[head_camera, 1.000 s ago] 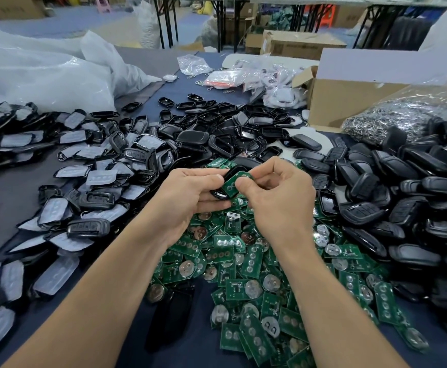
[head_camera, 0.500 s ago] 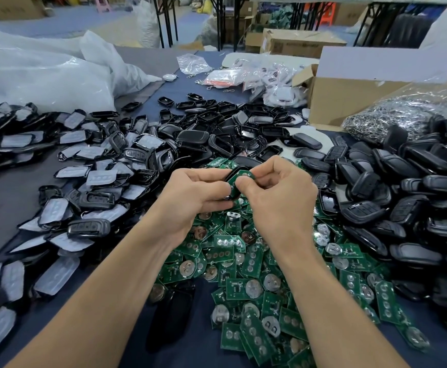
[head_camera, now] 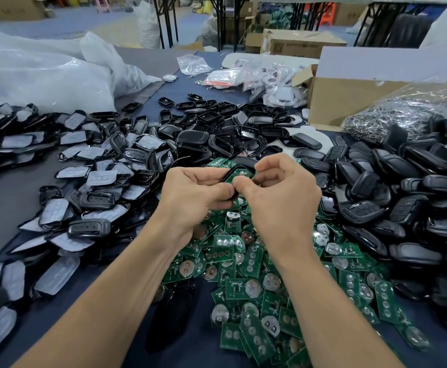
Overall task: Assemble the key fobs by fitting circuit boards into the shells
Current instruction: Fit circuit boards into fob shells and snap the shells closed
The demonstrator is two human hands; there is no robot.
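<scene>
- Two bare hands meet over the middle of the worktop [head_camera: 17, 197], both pinched onto one black shell [head_camera: 233, 173] with a green board [head_camera: 243, 174] seated in its open face.
- Left hand [head_camera: 196, 192] curls under the shell's near end, thumb pressed on top; right hand [head_camera: 278, 192] pinches beside it, thumb tip touching the left thumb, fingers arched over the far rim.
- Shell is glossy, oval, rimmed plastic, tilted up toward the camera; only a sliver of board shows between the thumbs and fingers.
- Loose boards [head_camera: 257, 282] lie heaped just below the hands toward the near edge: flat green rectangles with round silver pads and coin-cell clips.
- Matte black rounded backs [head_camera: 403, 197] pile along the right edge.
- Empty glossy frames [head_camera: 217, 134] spread behind the hands toward the far edge.
- Shells with pale, translucent rubbery button pads [head_camera: 57, 208] cover the left side.
- Cardboard box [head_camera: 350, 99] stands at the far right, a clear bag of metal rings [head_camera: 392, 115] touching it.
- Crinkled white plastic bags [head_camera: 44, 75] sit at the far left corner.
</scene>
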